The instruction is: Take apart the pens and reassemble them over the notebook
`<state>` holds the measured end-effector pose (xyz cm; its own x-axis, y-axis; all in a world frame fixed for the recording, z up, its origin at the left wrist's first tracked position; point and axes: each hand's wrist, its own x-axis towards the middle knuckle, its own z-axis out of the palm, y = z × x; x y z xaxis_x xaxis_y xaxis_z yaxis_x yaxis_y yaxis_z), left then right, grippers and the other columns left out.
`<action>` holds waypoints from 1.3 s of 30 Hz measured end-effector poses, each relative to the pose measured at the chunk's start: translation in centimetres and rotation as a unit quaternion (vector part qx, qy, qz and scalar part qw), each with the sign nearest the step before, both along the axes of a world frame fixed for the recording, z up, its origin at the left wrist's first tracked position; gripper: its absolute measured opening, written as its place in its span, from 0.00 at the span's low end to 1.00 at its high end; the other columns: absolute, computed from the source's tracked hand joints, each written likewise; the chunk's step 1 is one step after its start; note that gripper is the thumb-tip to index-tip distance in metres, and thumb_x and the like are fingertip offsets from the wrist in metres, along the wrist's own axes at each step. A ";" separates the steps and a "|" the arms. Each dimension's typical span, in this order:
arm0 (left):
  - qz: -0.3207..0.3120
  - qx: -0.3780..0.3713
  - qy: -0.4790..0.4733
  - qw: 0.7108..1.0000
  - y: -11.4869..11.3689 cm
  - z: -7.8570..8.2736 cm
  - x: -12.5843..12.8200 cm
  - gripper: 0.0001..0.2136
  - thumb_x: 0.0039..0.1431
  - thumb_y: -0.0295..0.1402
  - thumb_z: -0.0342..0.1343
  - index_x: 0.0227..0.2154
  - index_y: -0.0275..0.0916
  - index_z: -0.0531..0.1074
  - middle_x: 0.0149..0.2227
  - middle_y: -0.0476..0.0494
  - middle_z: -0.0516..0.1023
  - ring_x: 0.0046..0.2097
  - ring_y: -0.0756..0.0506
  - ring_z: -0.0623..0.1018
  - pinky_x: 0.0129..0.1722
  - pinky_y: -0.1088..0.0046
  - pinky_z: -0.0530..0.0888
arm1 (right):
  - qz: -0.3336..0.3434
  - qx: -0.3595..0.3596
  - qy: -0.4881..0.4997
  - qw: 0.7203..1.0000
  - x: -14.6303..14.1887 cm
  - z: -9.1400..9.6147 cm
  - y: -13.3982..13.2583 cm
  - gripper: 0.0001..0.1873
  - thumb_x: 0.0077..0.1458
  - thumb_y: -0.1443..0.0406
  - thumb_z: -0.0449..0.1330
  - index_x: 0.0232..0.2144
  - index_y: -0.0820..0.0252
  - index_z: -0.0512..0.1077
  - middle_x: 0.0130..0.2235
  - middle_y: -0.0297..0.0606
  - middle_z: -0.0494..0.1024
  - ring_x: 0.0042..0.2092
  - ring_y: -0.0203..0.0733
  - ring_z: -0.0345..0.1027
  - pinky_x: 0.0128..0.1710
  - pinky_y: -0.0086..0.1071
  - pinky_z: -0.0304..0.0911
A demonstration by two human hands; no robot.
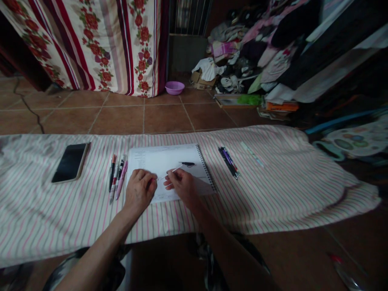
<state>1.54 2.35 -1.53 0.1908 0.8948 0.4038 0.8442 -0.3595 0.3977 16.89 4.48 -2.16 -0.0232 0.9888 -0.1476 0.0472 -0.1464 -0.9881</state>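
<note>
A spiral notebook (169, 159) lies open on a pink striped cloth (273, 190). My left hand (140, 190) rests curled on the page, its fingers closed on something red that I cannot make out. Beside it, my right hand (179, 184) pinches a thin white pen refill (171, 171) that points up and to the right. A black pen part (187, 163) lies on the page just beyond the refill's tip.
Several pens (117, 178) lie left of the notebook, and a phone (70, 162) sits further left. More pens (228, 161) lie to the right. Beyond the cloth are tiled floor, a purple bowl (174, 87), a floral curtain (100, 40) and piled clothes (257, 48).
</note>
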 end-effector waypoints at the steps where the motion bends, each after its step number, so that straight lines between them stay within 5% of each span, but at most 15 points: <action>1: 0.000 -0.001 0.003 1.000 0.0 0.0 0.0 0.07 0.57 0.30 0.49 0.31 0.39 0.72 0.31 0.43 0.72 0.38 0.42 0.68 0.39 0.63 0.69 | -0.002 -0.001 0.003 1.000 0.0 -0.1 0.0 0.14 0.50 0.56 0.56 0.25 0.63 0.68 0.22 0.37 0.76 0.21 0.36 0.72 0.19 0.26 0.68; 12: 0.004 0.030 -0.055 0.998 -0.1 0.1 -0.1 0.04 0.56 0.30 0.49 0.30 0.40 0.69 0.32 0.45 0.73 0.37 0.44 0.68 0.38 0.64 0.68 | -0.056 -0.040 0.122 0.990 -0.5 0.2 0.2 0.18 0.42 0.54 0.63 0.25 0.64 0.70 0.23 0.37 0.76 0.24 0.38 0.73 0.24 0.30 0.72; 39: 0.016 0.021 -0.055 0.998 -0.2 0.2 0.0 0.05 0.57 0.31 0.48 0.29 0.40 0.68 0.31 0.45 0.72 0.37 0.44 0.68 0.38 0.64 0.67 | -0.049 -0.047 0.148 0.987 -0.8 0.4 0.3 0.17 0.40 0.55 0.63 0.24 0.64 0.69 0.22 0.35 0.76 0.23 0.36 0.72 0.23 0.28 0.71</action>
